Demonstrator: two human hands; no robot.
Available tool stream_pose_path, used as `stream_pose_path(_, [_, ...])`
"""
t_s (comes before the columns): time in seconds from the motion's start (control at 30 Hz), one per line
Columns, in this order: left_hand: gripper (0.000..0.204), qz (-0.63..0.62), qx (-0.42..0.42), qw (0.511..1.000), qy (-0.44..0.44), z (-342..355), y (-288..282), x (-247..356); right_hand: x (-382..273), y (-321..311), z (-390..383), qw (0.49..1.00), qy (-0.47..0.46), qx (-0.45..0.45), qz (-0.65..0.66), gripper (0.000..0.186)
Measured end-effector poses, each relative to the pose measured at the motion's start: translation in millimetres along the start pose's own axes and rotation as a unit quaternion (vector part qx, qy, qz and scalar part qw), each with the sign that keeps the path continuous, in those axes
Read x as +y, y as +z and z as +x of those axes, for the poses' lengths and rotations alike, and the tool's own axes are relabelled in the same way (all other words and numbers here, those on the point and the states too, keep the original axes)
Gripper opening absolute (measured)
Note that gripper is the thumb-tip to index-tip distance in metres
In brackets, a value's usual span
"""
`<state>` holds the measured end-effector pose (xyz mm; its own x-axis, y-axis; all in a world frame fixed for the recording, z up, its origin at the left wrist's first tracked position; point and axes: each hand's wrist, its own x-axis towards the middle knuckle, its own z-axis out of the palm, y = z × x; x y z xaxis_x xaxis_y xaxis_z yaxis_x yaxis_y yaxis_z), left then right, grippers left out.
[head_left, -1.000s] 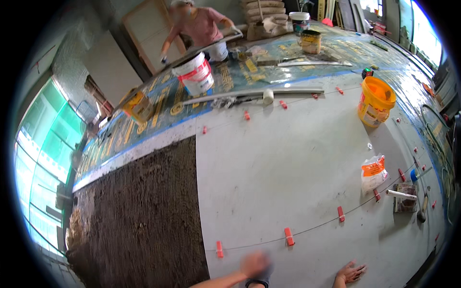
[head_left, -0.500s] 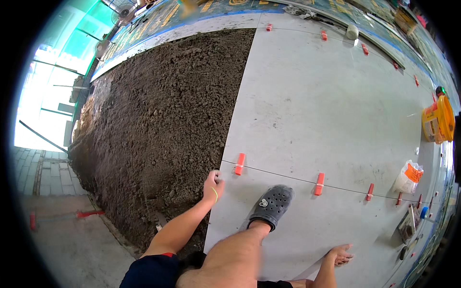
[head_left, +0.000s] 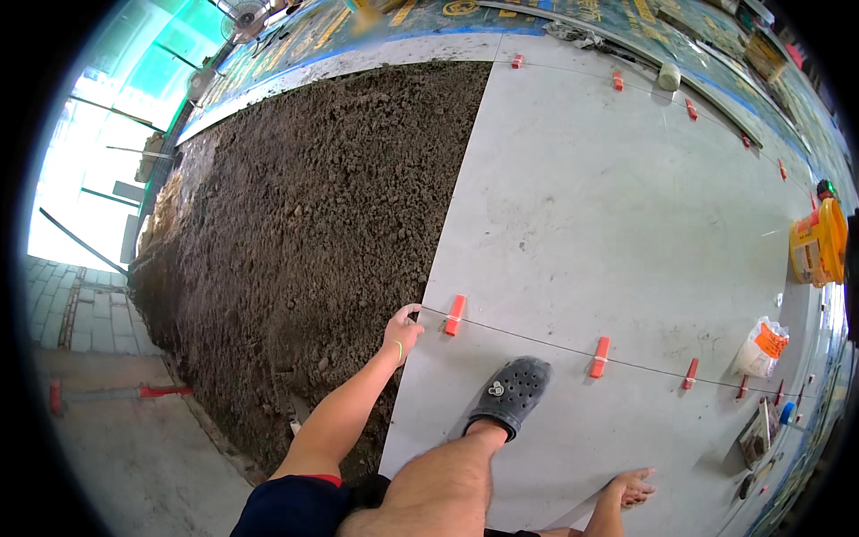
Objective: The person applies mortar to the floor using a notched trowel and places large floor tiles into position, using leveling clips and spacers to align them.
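My left hand [head_left: 404,331] is at the left edge of the large grey tiles, beside the dark mortar bed [head_left: 313,215]. Its forefinger reaches to the end of the thin joint between two tiles, thumb apart, and nothing shows in it. Closest to it in the joint stands a red levelling wedge [head_left: 455,316]; another red wedge [head_left: 599,357] sits farther right. My right hand [head_left: 633,489] rests on the near tile [head_left: 573,430] with fingers spread and holds nothing. Between the hands, my foot in a dark grey clog [head_left: 514,394] is planted on that tile.
On the right stand a yellow bucket [head_left: 818,243] and a white bag with an orange patch [head_left: 762,347]. More red wedges line the far joint, near a white roll-shaped object [head_left: 668,77]. At lower left a red-ended bar [head_left: 116,394] lies on the floor. Fans [head_left: 243,18] stand far left.
My left hand has moved slightly forward along the tile edge to the joint, its forefinger now stretched out. The right hand stays on the tile. The view has shifted a little.
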<state>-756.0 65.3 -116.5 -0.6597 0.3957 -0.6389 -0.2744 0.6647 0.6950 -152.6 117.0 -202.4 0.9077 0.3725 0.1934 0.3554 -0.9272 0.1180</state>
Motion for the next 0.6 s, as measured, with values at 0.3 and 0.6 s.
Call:
stream_pose_path(0.3, [0.062, -0.145, -0.042, 0.986, -0.071, 1.3, 3.4, 7.1, -1.6, -1.1, -1.4, 1.0, 0.002, 0.009, 0.006, 0.08])
stream_pose_path(0.6, [0.066, -0.16, -0.08, 0.98, -0.083, 0.0, -1.0, 8.9, 1.3, 5.2, 3.6, 1.0, 0.006, 0.012, 0.015, 0.081])
